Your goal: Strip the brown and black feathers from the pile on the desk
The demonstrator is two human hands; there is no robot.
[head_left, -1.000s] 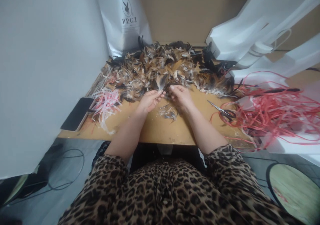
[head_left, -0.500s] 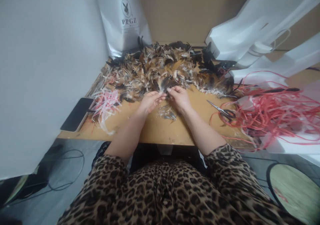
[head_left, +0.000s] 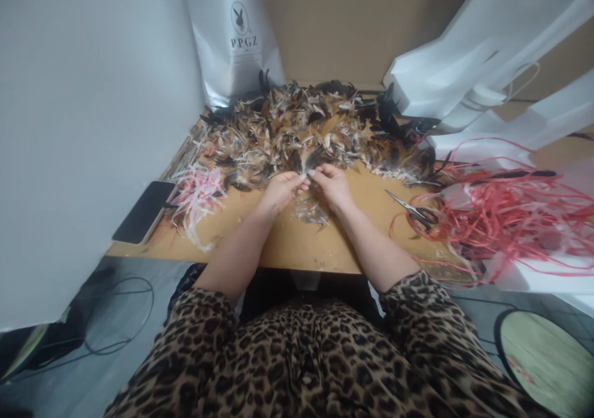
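Between my hands a small bunch of brown and dark feathers [head_left: 307, 159] stands with its tips pointing away from me. My left hand [head_left: 285, 189] pinches its base between thumb and fingertips. From the other side my right hand [head_left: 330, 183] is closed at the same base, thumb and forefinger pressed together. Just beyond the fingertips spreads a large pile of brown, tan and black feathers [head_left: 297, 121]. A few small loose feather bits [head_left: 312, 211] lie on the tabletop [head_left: 297, 245] below my hands.
A phone [head_left: 145, 213] lies at the left edge beside pink and white strips [head_left: 198, 195]. Scissors [head_left: 413, 209] rest on the right, next to a tangle of red string [head_left: 515, 214]. A silver-white bag [head_left: 236, 53] stands behind the pile, and white sheets [head_left: 445, 65] lean at the back right.
My hands have drawn closer together at the base of the feather bunch, the right fingertips now meeting the left. The view has shifted slightly.
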